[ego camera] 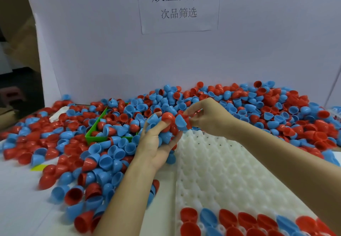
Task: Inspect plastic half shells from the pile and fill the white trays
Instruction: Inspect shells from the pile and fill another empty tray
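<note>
A big pile of red and blue plastic half shells (267, 106) covers the table from left to right. My left hand (155, 143) is cupped palm-up and holds a handful of shells (168, 120), red and blue mixed. My right hand (206, 115) reaches into that handful and pinches a red shell at its right side. Just below both hands lies a white dimpled tray (221, 171). Its near rows hold several red and blue shells (245, 221); the rest of its pockets are bare.
A green bin (96, 138) sits half buried in shells left of my hands. A white board with a printed paper sign (178, 3) stands behind the pile. Loose shells spill toward the near left table edge. A crumpled white scrap (58, 114) lies at the far left.
</note>
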Demonstrator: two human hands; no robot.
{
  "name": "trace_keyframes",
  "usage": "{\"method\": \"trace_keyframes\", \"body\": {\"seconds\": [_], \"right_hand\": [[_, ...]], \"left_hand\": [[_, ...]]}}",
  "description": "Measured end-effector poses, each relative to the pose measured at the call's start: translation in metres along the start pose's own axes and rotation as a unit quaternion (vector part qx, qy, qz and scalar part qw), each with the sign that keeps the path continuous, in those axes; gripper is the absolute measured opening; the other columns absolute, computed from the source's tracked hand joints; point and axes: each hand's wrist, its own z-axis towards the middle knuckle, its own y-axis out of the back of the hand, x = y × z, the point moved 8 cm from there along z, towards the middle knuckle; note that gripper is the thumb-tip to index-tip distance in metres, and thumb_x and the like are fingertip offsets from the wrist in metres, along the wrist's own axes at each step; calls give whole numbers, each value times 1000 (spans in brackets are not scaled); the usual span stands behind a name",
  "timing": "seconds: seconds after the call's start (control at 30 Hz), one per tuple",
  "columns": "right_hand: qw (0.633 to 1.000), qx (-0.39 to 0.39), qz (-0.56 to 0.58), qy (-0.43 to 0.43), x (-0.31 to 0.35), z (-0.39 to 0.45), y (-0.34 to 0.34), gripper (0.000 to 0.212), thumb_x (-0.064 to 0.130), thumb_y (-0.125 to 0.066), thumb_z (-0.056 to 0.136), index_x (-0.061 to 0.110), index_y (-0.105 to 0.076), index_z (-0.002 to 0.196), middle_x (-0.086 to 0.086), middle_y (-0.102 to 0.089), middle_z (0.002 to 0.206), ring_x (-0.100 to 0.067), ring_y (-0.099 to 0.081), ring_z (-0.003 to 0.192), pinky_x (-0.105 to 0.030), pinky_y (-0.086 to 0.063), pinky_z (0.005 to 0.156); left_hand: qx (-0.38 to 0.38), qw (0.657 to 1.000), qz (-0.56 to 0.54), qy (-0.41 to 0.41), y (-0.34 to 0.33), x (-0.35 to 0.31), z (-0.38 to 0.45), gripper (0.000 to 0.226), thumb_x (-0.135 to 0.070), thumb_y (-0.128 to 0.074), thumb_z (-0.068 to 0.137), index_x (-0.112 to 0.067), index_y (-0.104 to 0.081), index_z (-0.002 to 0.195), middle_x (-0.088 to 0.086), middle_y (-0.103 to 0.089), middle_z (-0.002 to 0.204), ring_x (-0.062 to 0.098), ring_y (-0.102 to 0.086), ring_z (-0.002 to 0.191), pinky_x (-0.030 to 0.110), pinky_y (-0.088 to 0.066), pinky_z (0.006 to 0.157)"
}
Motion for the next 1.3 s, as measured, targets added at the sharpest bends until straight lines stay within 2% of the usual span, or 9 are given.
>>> {"method": "trace_keyframes", "body": {"seconds": [0.1, 0.23, 0.3, 0.47, 0.7, 0.93, 1.07, 1.2, 1.3], "right_hand": [[998, -10, -37, 48, 10, -3, -3, 21, 10, -72, 89, 14, -76, 109, 17, -65, 90, 6, -61, 74, 0, -44, 60], [996, -48, -31, 74, 18, -6, -4, 21, 4, -71, 88, 14, -77, 105, 16, -65, 83, 2, -63, 75, -7, -48, 64], [994, -65, -33, 85, 20, -8, -3, 21, 3, -71, 88, 13, -77, 106, 21, -60, 80, 10, -60, 71, 0, -43, 62], [991, -79, -49, 101, 23, -8, 0, 24, 5, -72, 88, 15, -77, 109, 6, -71, 96, 6, -58, 74, 3, -43, 64], [988, -121, -19, 90, 14, -12, 21, 21, 6, -70, 90, 15, -77, 107, 9, -71, 98, 5, -62, 78, 0, -46, 64], [986, 75, -121, 85, 19, -44, 14, 10, 23, -73, 89, 33, -76, 85, 25, -63, 80, 7, -62, 82, -12, -49, 66], [964, 188, -168, 89, 27, -73, -9, 7, 32, -76, 86, 35, -78, 91, 27, -66, 83, 10, -60, 84, -11, -50, 67], [958, 201, -177, 102, 34, -87, -29, 10, 26, -74, 88, 31, -78, 95, 25, -61, 82, 15, -54, 83, -4, -44, 64], [947, 218, -213, 100, 32, -91, -47, 11, 24, -68, 91, 23, -77, 98, 18, -63, 89, 2, -59, 84, -16, -51, 65]], "left_hand": [[27, 1000, 2, 10, -6, 4, -1, 71, -16, -78, 74, -10, -53, 141, 16, -72, 119, 30, -72, 106, 46, -61, 72], [46, 997, -60, 31, -7, 13, -3, 71, -12, -75, 74, -6, -52, 141, 21, -70, 120, 32, -73, 102, 48, -61, 70], [43, 995, -84, 33, -6, 13, -2, 70, -8, -74, 74, -5, -52, 140, 22, -70, 120, 33, -73, 101, 46, -62, 69], [38, 996, -81, 19, -5, 10, 0, 52, -3, -75, 69, -14, -62, 118, 23, -70, 119, 33, -74, 96, 46, -62, 67], [-4, 998, -70, -5, 3, 0, 0, 79, -4, -74, 67, -2, -50, 142, 21, -71, 116, 28, -76, 92, 40, -62, 63], [6, 997, -66, -36, 5, -13, 0, 61, -7, -72, 71, -6, -56, 130, 14, -76, 101, 24, -76, 92, 38, -62, 64], [5, 997, -62, -36, 6, -14, 2, 51, -4, -69, 78, -9, -58, 127, 14, -75, 104, 28, -74, 100, 39, -62, 65], [8, 997, -64, -45, 3, -14, -1, 71, -8, -71, 69, -7, -53, 137, 13, -76, 97, 24, -77, 87, 39, -62, 63], [4, 997, -63, -45, 5, -14, 0, 73, -8, -71, 67, -6, -53, 137, 13, -77, 97, 24, -76, 88, 39, -62, 63]]}}
